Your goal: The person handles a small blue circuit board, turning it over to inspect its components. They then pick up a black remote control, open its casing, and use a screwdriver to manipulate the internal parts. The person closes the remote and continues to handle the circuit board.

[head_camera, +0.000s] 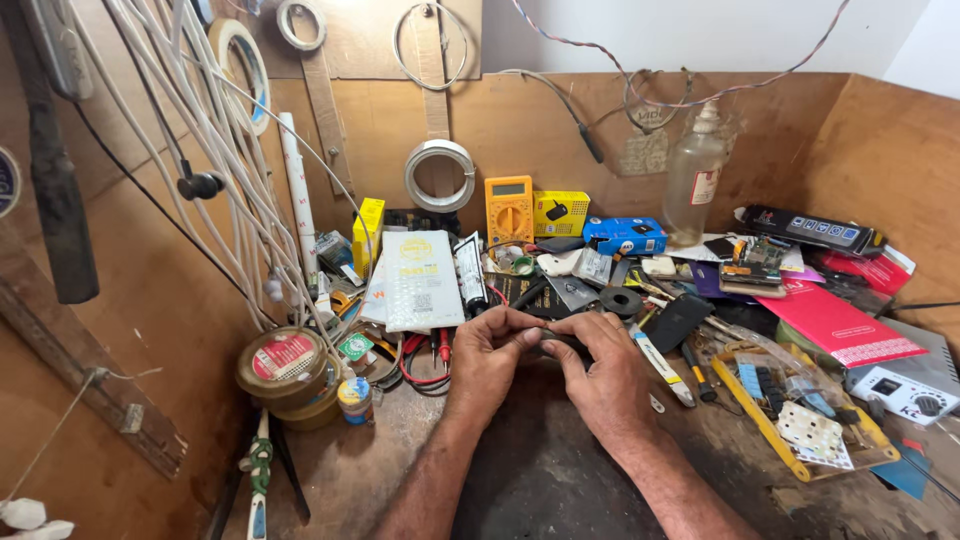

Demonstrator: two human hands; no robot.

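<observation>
Here, small dark part [553, 338], between both hands' fingers [520, 328]

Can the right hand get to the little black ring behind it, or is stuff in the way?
Probably yes. The black ring lies just beyond the right hand, with nothing tall between them. But that hand and the left hand are both pinching a small dark part.

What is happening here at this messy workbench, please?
A person sits at a cluttered wooden workbench and holds a small dark object between both hands. The left hand and the right hand meet over it, with the fingers closed around it, so what it is cannot be told. Behind the hands stand a yellow multimeter, a clear plastic bottle and a blue box. Rolls of tape are stacked at the left.
</observation>
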